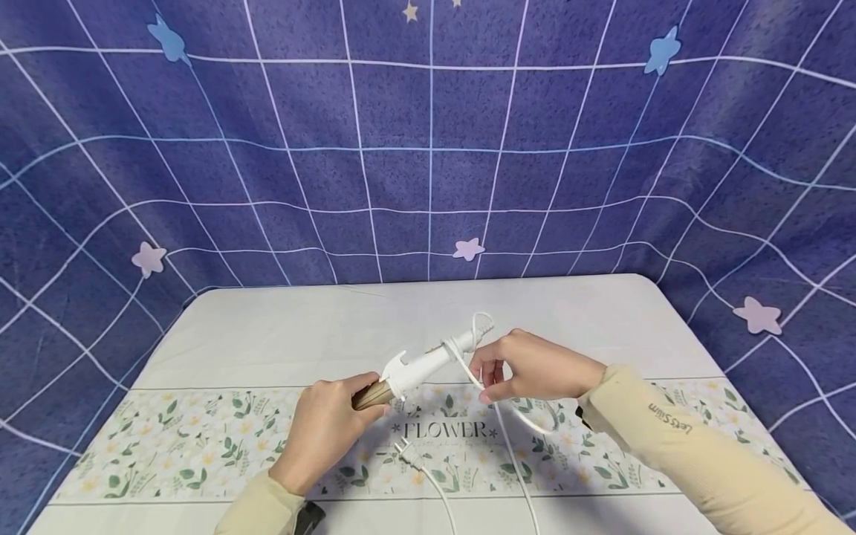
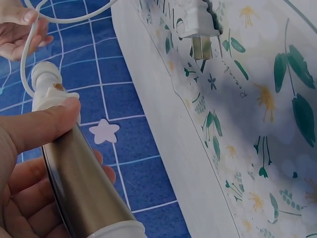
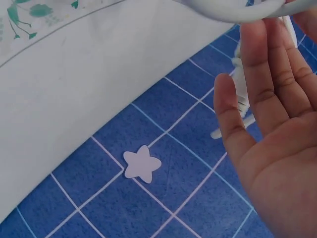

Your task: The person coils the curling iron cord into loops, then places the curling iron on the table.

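A curling iron [image 1: 423, 368] with a white handle and a gold barrel [image 2: 86, 178] is held up at a slant above the table. My left hand [image 1: 324, 427] grips it by the barrel, thumb lying along the clamp side in the left wrist view. White cord [image 1: 514, 461] loops round the handle's far end. To the right of the handle, my right hand [image 1: 538, 365] pinches the cord between thumb and fingers. In the right wrist view the cord [image 3: 230, 12] crosses the fingertips of that hand [image 3: 282, 148]. The two-prong plug [image 1: 408, 452] hangs below the iron, near the left hand.
The white table [image 1: 281, 327] carries a printed band of flowers and the word FLOWER [image 1: 444, 430]. A blue gridded curtain [image 1: 394, 178] with stars surrounds the table's back and sides. Cord runs down toward the front edge.
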Demonstrator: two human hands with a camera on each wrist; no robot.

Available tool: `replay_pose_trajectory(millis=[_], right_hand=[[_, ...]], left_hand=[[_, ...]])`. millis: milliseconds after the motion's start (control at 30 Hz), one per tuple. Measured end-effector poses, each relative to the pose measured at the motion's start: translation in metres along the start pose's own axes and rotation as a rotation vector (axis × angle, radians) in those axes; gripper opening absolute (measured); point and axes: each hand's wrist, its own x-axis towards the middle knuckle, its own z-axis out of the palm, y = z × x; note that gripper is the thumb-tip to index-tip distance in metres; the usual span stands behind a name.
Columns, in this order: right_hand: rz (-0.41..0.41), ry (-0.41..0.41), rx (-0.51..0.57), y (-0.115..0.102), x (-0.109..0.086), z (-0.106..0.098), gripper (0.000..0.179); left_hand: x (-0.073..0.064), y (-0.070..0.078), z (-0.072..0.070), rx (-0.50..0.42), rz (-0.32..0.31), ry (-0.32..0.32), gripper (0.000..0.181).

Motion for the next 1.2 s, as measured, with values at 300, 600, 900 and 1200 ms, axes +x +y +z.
replay_pose_trajectory(millis=[300, 600, 900, 1200], right_hand=[[-0.047, 0.02, 0.02, 0.004, -0.001, 0.007, 0.004], [-0.067, 0.011, 0.024, 0.005, -0.003, 0.017, 0.013], [-0.045, 0.089, -0.082, 0.014, -0.002, 0.031, 0.025], [-0.069, 0.118, -0.169, 0.021, 0.0, 0.038, 0.029]], left_hand=[[0.0, 0.003, -0.001, -0.051, 0.001, 0.024, 0.042], [-0.001, 0.004, 0.0, -0.067, -0.007, 0.015, 0.042], [-0.001, 0.004, -0.002, -0.153, -0.067, -0.01, 0.045], [0.0, 0.004, -0.004, -0.211, -0.113, -0.022, 0.044]])
